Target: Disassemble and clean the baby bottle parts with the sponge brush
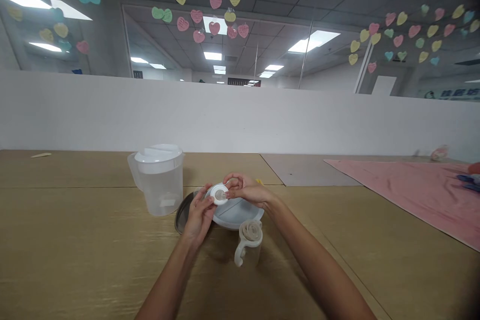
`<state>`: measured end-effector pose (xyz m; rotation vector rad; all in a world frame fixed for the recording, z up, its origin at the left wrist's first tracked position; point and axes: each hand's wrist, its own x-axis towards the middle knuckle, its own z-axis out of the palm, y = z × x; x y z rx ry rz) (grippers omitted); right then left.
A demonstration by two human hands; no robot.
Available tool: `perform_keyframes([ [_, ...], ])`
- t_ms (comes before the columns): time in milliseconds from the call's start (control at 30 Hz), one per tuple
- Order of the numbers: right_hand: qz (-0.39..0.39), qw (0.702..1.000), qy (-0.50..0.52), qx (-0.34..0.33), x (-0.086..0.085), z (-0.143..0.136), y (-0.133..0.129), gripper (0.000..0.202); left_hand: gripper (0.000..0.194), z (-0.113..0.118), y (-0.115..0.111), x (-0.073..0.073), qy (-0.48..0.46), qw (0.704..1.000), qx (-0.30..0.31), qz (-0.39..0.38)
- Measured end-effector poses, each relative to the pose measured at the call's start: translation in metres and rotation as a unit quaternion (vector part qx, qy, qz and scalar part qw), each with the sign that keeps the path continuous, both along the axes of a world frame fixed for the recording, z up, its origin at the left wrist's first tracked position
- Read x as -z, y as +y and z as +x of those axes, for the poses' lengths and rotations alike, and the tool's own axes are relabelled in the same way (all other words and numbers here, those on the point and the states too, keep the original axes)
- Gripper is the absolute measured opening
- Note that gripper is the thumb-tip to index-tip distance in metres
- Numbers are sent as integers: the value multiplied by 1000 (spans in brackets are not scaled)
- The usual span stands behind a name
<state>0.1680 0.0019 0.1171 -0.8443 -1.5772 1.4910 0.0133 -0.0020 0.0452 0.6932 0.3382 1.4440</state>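
A small white round cap (214,196) with a translucent piece in its centre, which looks like a bottle nipple, is held up between both hands. My left hand (200,216) grips its left rim between thumb and fingers. From the right, my right hand (245,190) pinches at the translucent centre. Behind and below them lies a pale bowl-like dish (234,216), partly covered by the hands. Closer to me stands a clear cup (250,242) with a white curved handle and a coiled translucent piece at its top.
A translucent lidded pitcher (162,185) stands left of the hands. A dark round lid or pan (182,214) leans beside the dish. Pink cloth (408,190) covers the right of the table, and a thin flat stick (41,155) lies far left. A white partition (232,117) rises behind.
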Motion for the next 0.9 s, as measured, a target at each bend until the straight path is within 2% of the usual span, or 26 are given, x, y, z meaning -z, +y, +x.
perform_keyframes([
  [167, 21, 999, 17, 21, 9, -3, 7, 41, 44, 2, 3, 2, -1, 1000, -12, -6],
  [467, 12, 999, 30, 17, 17, -9, 11, 43, 34, 4, 6, 7, -52, 998, 25, -9],
  [733, 10, 999, 46, 22, 23, -12, 14, 44, 46, 1, 7, 4, -59, 998, 13, -21],
  [900, 1, 998, 58, 18, 25, -15, 12, 48, 46, -2, 6, 5, -56, 998, 23, -13],
])
